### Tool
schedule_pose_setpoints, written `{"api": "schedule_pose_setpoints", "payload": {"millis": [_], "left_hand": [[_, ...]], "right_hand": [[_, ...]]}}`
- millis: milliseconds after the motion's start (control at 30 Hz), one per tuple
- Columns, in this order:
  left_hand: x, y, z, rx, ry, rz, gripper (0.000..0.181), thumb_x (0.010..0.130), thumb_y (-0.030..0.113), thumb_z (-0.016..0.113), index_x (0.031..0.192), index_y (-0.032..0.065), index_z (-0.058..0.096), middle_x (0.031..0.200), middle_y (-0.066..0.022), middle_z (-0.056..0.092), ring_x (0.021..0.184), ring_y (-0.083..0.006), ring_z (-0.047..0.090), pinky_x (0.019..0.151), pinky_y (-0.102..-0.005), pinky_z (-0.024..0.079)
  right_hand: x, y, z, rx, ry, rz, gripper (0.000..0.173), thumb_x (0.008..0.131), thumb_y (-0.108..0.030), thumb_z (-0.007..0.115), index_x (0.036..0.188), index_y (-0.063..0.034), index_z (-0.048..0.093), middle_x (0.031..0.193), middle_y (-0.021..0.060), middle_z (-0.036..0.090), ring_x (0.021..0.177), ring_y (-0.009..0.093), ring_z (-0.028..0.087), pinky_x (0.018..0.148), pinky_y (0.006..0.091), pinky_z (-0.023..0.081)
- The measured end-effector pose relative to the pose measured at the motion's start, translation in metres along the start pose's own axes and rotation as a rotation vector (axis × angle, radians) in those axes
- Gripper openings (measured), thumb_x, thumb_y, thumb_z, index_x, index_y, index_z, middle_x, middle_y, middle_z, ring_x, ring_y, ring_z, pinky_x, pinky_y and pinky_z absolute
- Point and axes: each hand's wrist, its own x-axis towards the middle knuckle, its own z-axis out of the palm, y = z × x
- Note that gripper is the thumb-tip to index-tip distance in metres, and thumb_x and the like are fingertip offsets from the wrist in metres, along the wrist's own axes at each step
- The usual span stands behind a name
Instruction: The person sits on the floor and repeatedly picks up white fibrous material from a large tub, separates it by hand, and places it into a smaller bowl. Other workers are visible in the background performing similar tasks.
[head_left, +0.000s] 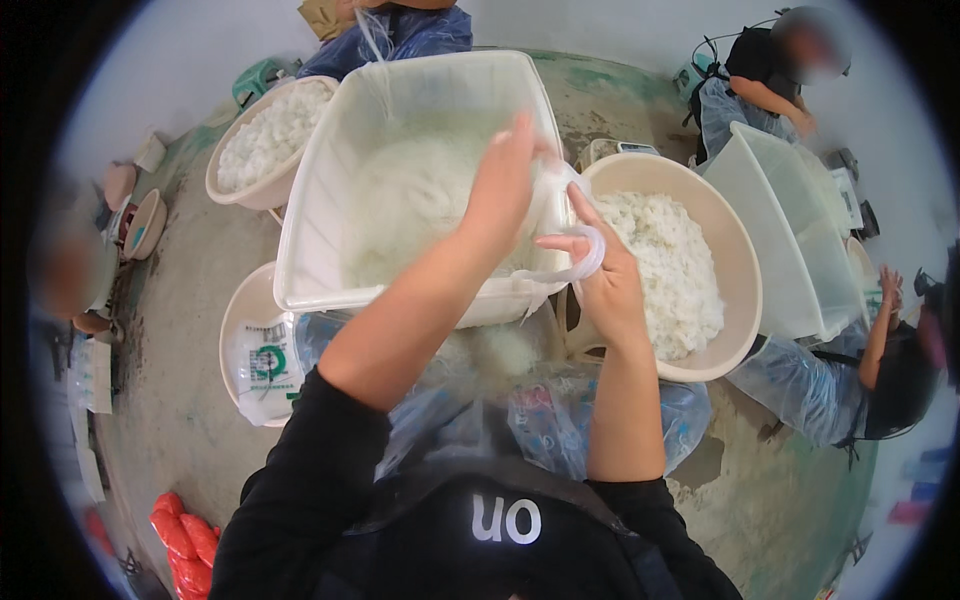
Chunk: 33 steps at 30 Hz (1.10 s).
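Observation:
My left hand (508, 169), blurred, is raised over the right side of a white plastic tub (300, 225) of cloudy water and pale material. A wet white strand (591, 259) loops around the fingers of my right hand (611, 281), just outside the tub's right rim. Its fingers are spread, and the strand reaches back over the tub's near right corner. Whitish translucent material (553, 187) spans the space between my hands; whether my left fingers grip it cannot be made out. Right of my right hand, a beige basin (742, 300) holds a white fibrous mass (667, 277).
Another basin (225, 191) of white clumps stands beyond the tub's left side. A printed plastic bag (266, 367) lies in a basin at near left. Across the tub, a person's hands hold pale strands. Two people work near a second tub (780, 247) at right; another person is far left.

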Motion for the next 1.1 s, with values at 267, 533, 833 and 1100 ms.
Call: {"api": "schedule_pose_setpoints", "payload": {"millis": [267,533,833,1100], "left_hand": [[-0.065,-0.045,0.014,-0.094,-0.363,-0.119,0.034,0.091,0.038,0.045,0.106,0.0075,0.051,0.063,0.0009,0.043,0.058,-0.0117,0.039,0.057,-0.0271,0.033],[-0.039,0.005,0.007,0.605,-0.126,0.225,0.030,0.090,0.034,0.046,0.090,0.0046,0.055,0.063,-0.0063,0.046,0.060,-0.0220,0.048,0.057,-0.0335,0.038],[-0.020,-0.088,-0.020,1.034,-0.807,-0.125,0.022,0.091,0.025,0.043,0.101,0.0074,0.050,0.096,-0.0203,0.057,0.086,-0.0324,0.055,0.079,-0.0416,0.043],[0.003,0.052,0.022,0.435,-0.515,0.045,0.042,0.085,0.016,0.046,0.124,0.0026,0.038,0.118,-0.0095,0.047,0.104,-0.0176,0.046,0.091,-0.0295,0.037]], "right_hand": [[0.009,-0.018,-0.016,0.518,0.096,0.259,0.023,0.087,-0.012,0.048,0.092,-0.0018,0.068,0.097,0.0103,0.066,0.098,0.025,0.057,0.077,0.0334,0.046],[0.022,-0.042,-0.024,-0.716,-0.272,0.068,0.013,0.081,-0.008,0.055,0.081,-0.0004,0.066,0.084,0.0048,0.065,0.073,0.014,0.058,0.065,0.0255,0.045],[0.029,-0.165,-0.153,0.547,0.328,-0.771,0.013,0.083,-0.003,0.050,0.081,-0.0143,0.057,0.086,-0.0105,0.059,0.045,0.002,0.027,0.034,0.0164,0.022],[0.030,-0.057,-0.059,-0.432,0.341,-0.321,0.012,0.075,-0.005,0.061,0.083,0.0011,0.067,0.114,0.0176,0.057,0.107,0.023,0.051,0.092,0.0343,0.039]]}}
